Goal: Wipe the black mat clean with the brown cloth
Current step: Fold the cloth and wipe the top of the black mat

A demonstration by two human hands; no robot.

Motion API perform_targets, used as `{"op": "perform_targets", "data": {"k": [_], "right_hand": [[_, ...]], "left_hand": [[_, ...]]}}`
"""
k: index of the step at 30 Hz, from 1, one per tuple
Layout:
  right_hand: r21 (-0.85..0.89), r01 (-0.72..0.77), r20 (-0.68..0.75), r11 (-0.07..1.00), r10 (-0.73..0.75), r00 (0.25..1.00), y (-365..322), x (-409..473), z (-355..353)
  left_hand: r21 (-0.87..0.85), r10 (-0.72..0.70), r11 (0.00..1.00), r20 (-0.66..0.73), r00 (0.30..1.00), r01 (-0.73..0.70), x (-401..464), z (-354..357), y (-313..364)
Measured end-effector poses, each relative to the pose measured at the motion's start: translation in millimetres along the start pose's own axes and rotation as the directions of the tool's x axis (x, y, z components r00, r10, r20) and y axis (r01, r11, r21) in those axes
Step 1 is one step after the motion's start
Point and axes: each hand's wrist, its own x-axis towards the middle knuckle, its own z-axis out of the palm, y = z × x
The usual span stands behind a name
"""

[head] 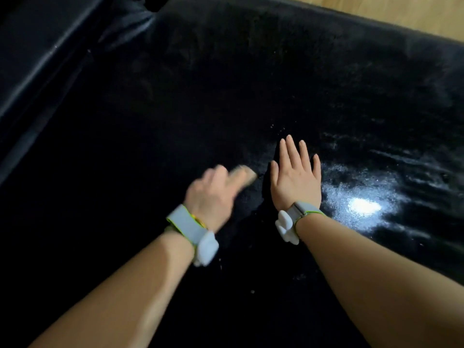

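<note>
Across nearly the whole head view lies the black mat [226, 101], glossy, dusted with pale specks and carrying a bright glare patch [364, 207] at right. Its long axis appears to run from lower left to upper right, its far edge meeting the wooden floor [401, 13]. The right hand [296, 179] lies flat on the mat, fingers straight. The left hand [216, 194] is blurred; whether it holds anything I cannot tell. Both wear grey wristbands [185, 222].
</note>
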Motion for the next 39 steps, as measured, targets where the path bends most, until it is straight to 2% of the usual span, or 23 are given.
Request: {"op": "perform_targets", "data": {"k": [2,3,7,10,12,14,18,20,21,22,24,26,27,28,31,34,39], "right_hand": [[0.023,0.023,-0.013,0.999,-0.023,1.000,-0.4,-0.4,-0.9],[0.046,0.036,-0.042,0.998,-0.034,0.999,-1.9,-2.6,-1.4],[0.095,0.056,-0.170,0.994,-0.040,0.985,-15.8,-43.4,1.9],[0.063,-0.005,-0.116,0.998,0.012,0.993,-20.9,-79.2,13.0],[0.018,-0.017,-0.067,1.000,0.019,0.998,-19.9,-88.4,19.7],[-0.007,-0.031,-0.038,0.999,0.031,0.999,-20.2,-87.4,21.8],[-0.017,-0.033,-0.003,0.999,0.033,0.999,-19.3,-86.6,20.0],[-0.018,-0.034,0.004,0.999,0.034,0.999,-21.2,-88.4,19.3],[-0.011,-0.035,0.005,0.999,0.035,0.999,-21.2,-88.9,18.4],[0.000,-0.039,0.005,0.999,0.039,0.999,-21.7,-89.4,17.8],[0.007,-0.047,0.008,0.999,0.047,0.999,-21.7,-89.8,17.5],[0.010,-0.049,0.004,0.999,0.049,0.999,-21.5,-89.5,17.1],[0.012,-0.044,-0.007,0.999,0.044,0.999,-21.6,-87.9,17.4],[0.011,-0.040,-0.011,0.999,0.040,0.999,-22.0,-89.0,18.3],[0.016,-0.043,-0.025,0.999,0.043,0.999,-21.9,-87.7,20.0],[-0.002,-0.044,-0.004,0.999,0.044,0.999,-20.4,-88.3,19.0],[0.068,-0.006,0.017,0.998,0.005,1.000,-20.4,-93.8,9.8]], "left_hand": [[-0.012,-0.178,0.984,-0.029,0.984,0.177,12.7,0.9,-19.9],[-0.028,-0.213,0.977,-0.017,0.977,0.213,14.1,2.7,-22.9],[-0.048,-0.178,0.983,0.017,0.984,0.179,10.4,4.7,-20.5],[-0.060,-0.183,0.981,0.038,0.982,0.185,13.7,0.5,-22.8],[-0.062,-0.198,0.978,-0.001,0.980,0.197,11.6,0.4,-18.1],[-0.051,-0.162,0.986,-0.028,0.986,0.161,-4.5,-1.3,-1.4],[-0.120,0.080,0.990,0.009,0.997,-0.078,-89.0,-17.3,49.2],[-0.135,0.178,0.976,0.026,0.984,-0.173,-100.1,-22.1,38.3],[-0.069,0.165,0.984,0.045,0.985,-0.161,-91.1,-22.2,22.1],[0.035,0.094,0.995,0.064,0.994,-0.096,-77.9,-23.2,2.7],[0.136,-0.173,0.976,0.018,0.985,0.169,-53.8,-26.6,-39.5],[0.031,-0.382,0.923,-0.044,0.923,0.383,-45.8,-27.8,-61.1],[-0.015,-0.409,0.913,-0.052,0.911,0.408,-47.7,-27.3,-57.5],[-0.036,-0.387,0.922,-0.042,0.921,0.386,-55.9,-25.1,-45.2],[-0.181,-0.153,0.971,0.030,0.988,0.156,-89.9,-21.8,9.4],[-0.293,0.092,0.953,0.044,0.995,-0.075,-124.8,-23.6,41.9],[-0.301,0.098,0.950,0.033,0.995,-0.084,-124.4,-25.5,44.4]]}}
